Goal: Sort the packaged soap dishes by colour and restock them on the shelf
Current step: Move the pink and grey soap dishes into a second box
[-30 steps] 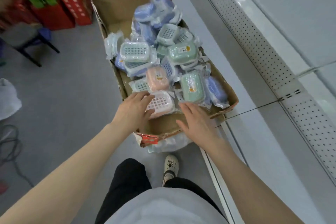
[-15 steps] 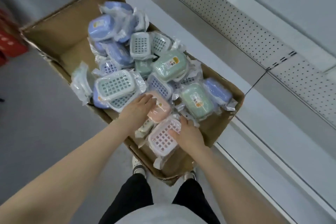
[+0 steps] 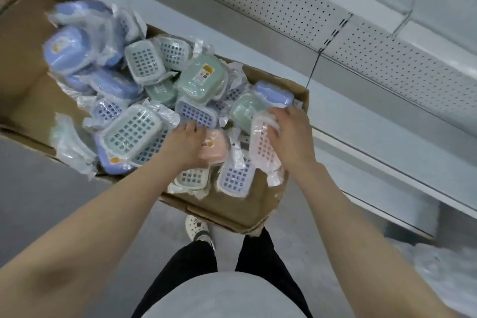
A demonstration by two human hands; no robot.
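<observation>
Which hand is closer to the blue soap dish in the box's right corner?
Right. The right hand, holding a pink grid dish, sits just below the blue soap dish; the left hand grips a pink lidded dish farther left.

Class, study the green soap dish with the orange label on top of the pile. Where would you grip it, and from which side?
Probably across its two long edges, from above: the green soap dish lies smooth side up, slightly tilted, highest in the cardboard box, its top bare while other packets crowd its sides.
</observation>
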